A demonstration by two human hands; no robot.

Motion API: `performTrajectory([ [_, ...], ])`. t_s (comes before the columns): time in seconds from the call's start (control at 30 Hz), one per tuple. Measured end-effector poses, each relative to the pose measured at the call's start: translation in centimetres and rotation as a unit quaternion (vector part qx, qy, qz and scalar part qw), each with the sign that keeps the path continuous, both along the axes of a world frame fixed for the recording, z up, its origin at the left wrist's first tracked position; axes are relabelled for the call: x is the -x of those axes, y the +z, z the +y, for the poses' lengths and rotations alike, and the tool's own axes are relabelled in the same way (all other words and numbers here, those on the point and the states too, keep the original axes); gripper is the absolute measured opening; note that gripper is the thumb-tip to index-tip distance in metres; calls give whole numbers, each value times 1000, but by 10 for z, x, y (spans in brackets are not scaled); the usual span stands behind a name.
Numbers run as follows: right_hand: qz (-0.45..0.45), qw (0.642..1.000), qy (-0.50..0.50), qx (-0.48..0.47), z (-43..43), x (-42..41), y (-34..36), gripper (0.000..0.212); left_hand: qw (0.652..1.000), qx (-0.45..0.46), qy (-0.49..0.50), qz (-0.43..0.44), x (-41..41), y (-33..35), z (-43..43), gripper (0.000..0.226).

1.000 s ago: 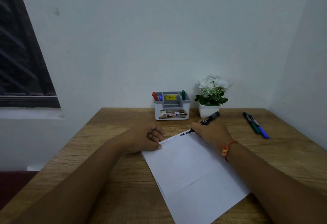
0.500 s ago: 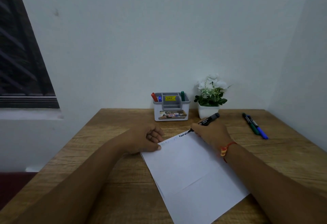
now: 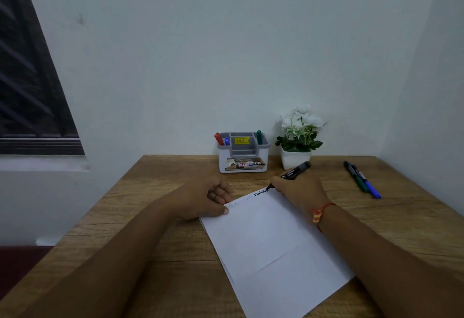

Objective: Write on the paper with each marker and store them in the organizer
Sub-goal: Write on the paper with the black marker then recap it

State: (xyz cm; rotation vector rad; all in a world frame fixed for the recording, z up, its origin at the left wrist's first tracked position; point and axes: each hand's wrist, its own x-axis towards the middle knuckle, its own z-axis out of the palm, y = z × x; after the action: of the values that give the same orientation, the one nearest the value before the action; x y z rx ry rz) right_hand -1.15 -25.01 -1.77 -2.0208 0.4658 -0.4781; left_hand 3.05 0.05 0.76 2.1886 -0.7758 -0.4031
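Writing cleanly here, we judge, means gliding the tip of the black marker (image 3: 295,168) lightly along the top edge of the paper (image 3: 271,242), which lies skewed on the tabletop (image 3: 150,217), while our left hand (image 3: 206,199) pins its upper left corner, fingers curled under and thumb on the sheet, holding nothing. Our right hand (image 3: 298,189) grasps the marker near its tip; the organizer (image 3: 242,164) stands by the wall, two more markers (image 3: 361,179) lying well to the right.
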Motion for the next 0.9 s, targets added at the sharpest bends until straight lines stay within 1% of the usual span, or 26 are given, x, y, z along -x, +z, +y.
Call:
performTrajectory([
  [0.17, 11, 1000, 1, -10, 1, 0, 2, 32, 1000, 3, -2, 3, 0, 1, 0, 41],
  [0.27, 14, 1000, 14, 5, 2, 2, 5, 33, 1000, 0, -1, 2, 0, 1, 0, 42],
  [0.37, 14, 1000, 3, 16, 2, 3, 6, 25, 1000, 3, 0, -2, -1, 0, 0, 42],
  [0.47, -1, 1000, -6, 15, 1, 4, 8, 26, 1000, 2, 2, -3, -1, 0, -1, 41],
  [0.57, -24, 999, -20, -17, 0, 4, 10, 25, 1000, 7, -1, 2, 0, 1, 0, 41],
  [0.63, -50, 998, -32, -23, 0, 3, 12, 30, 1000, 22, 1, 6, 0, 1, 1, 39],
  [0.7, -92, 995, -28, -14, -1, 2, 15, 35, 998, 48, 39, -27, 0, 3, 2, 33],
  [0.73, -110, 994, -19, -13, 0, 3, 17, 36, 993, 61, 81, -61, -1, 4, 3, 28],
  [0.83, -141, 989, 18, -25, 1, 5, 20, 30, 960, 115, 209, -149, -6, 3, 5, 14],
  [0.9, -147, 987, 48, -44, 2, 7, 20, 25, 947, 100, 242, -187, -11, -1, 7, 13],
])
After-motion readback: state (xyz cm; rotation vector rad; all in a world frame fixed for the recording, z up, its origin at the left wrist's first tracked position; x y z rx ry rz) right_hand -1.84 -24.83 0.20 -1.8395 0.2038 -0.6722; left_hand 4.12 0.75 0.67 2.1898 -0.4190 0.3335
